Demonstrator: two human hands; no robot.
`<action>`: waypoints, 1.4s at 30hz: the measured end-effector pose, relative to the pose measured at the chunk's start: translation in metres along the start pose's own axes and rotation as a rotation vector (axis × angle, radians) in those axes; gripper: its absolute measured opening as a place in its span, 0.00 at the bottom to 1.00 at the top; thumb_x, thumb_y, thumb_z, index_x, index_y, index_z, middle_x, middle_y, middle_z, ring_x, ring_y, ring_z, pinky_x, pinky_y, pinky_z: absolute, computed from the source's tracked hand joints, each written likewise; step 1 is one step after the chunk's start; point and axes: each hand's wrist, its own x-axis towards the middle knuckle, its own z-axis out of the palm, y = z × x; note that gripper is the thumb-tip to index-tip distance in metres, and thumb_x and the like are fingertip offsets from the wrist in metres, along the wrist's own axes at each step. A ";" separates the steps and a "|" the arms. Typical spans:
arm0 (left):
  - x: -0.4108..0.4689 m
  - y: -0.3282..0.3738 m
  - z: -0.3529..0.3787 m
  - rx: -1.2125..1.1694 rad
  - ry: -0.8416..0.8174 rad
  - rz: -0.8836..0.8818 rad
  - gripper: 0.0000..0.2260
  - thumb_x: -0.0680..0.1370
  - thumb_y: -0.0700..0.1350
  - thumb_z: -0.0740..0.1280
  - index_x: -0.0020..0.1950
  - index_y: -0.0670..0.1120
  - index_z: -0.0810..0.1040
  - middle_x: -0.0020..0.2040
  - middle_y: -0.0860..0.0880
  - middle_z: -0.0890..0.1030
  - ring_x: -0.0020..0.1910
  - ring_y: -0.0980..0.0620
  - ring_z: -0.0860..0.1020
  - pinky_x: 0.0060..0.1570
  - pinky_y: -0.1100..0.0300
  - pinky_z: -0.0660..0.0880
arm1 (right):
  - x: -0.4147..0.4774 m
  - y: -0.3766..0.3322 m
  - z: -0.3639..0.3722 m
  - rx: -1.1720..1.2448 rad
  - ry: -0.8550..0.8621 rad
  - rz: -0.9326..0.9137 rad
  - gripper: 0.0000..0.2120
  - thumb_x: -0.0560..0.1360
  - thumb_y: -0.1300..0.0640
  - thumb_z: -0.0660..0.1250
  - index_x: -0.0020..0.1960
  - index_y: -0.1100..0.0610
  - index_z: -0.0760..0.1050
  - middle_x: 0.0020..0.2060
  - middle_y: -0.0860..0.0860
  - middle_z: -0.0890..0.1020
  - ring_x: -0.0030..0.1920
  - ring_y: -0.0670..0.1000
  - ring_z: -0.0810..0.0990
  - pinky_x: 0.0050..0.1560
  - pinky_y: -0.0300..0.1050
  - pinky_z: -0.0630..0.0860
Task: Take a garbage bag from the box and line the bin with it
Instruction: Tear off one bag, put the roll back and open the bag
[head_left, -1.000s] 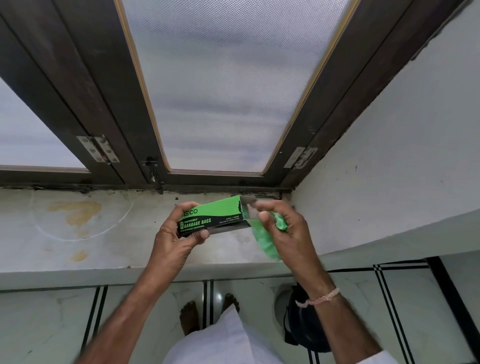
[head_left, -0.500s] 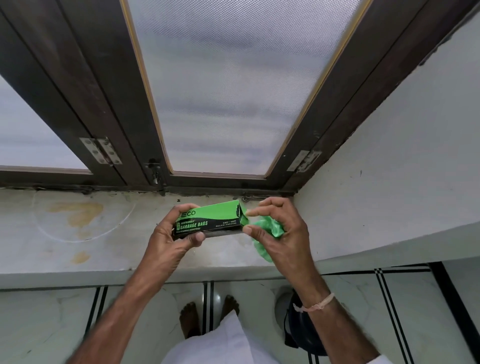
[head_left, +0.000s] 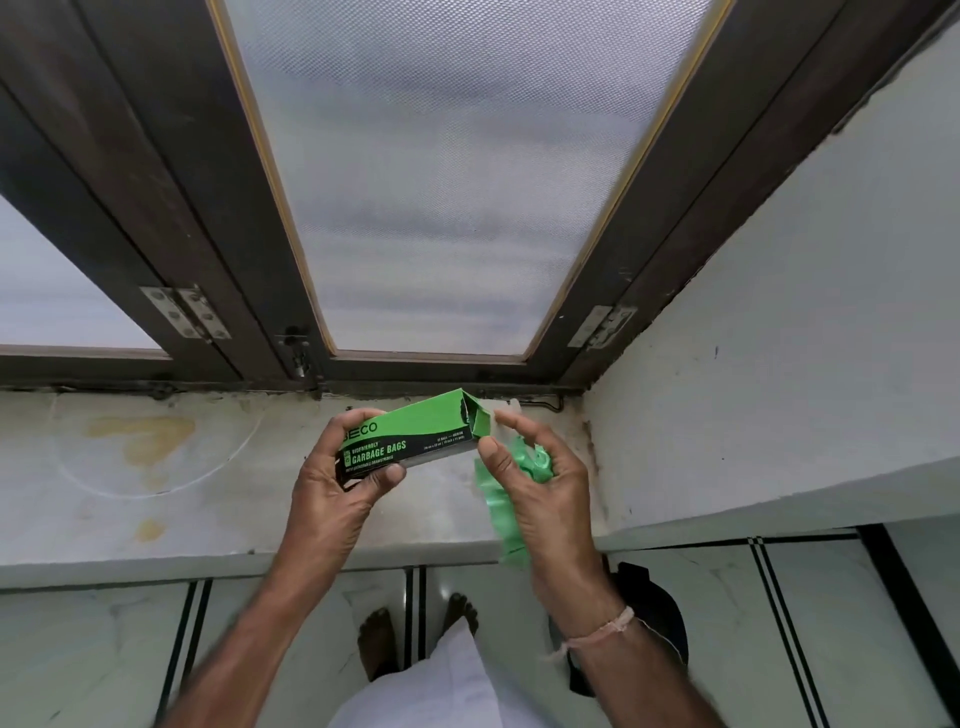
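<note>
My left hand (head_left: 332, 488) grips a green and black garbage bag box (head_left: 415, 436) by its left end, above the window sill. The box's right end flap stands open. My right hand (head_left: 540, 483) is just right of that open end and holds a crumpled green garbage bag (head_left: 501, 509), part of which hangs down below the palm. Thumb and forefinger are spread near the flap. A dark bin (head_left: 660, 623) stands on the floor below, mostly hidden behind my right forearm.
A stained white stone sill (head_left: 156, 467) runs under a dark-framed frosted window (head_left: 457, 182). A white wall (head_left: 779, 364) closes the right side. My bare feet (head_left: 415, 634) stand on a pale tiled floor with black stripes.
The box has tilted with its right end up and its flap now stands open. My right hand has drawn slightly away from the box end with the green bag.
</note>
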 end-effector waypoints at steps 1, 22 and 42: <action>0.000 0.000 0.001 0.008 0.009 0.011 0.23 0.70 0.45 0.77 0.65 0.52 0.78 0.54 0.56 0.84 0.50 0.59 0.81 0.50 0.66 0.78 | -0.002 -0.001 0.002 0.096 -0.005 0.049 0.16 0.71 0.57 0.80 0.57 0.47 0.86 0.61 0.45 0.83 0.56 0.36 0.83 0.51 0.34 0.81; 0.006 0.001 0.000 0.094 0.049 0.083 0.25 0.68 0.46 0.78 0.63 0.53 0.79 0.56 0.54 0.84 0.53 0.55 0.82 0.53 0.66 0.78 | 0.010 -0.003 0.006 0.038 0.006 -0.131 0.10 0.74 0.53 0.77 0.55 0.52 0.86 0.53 0.47 0.88 0.58 0.48 0.85 0.59 0.48 0.82; 0.009 -0.005 -0.002 0.194 0.041 0.092 0.25 0.67 0.48 0.78 0.64 0.53 0.79 0.58 0.50 0.84 0.55 0.51 0.83 0.54 0.67 0.77 | 0.013 0.016 0.010 -0.024 0.018 -0.135 0.09 0.78 0.53 0.73 0.57 0.52 0.87 0.53 0.45 0.89 0.58 0.47 0.86 0.59 0.51 0.83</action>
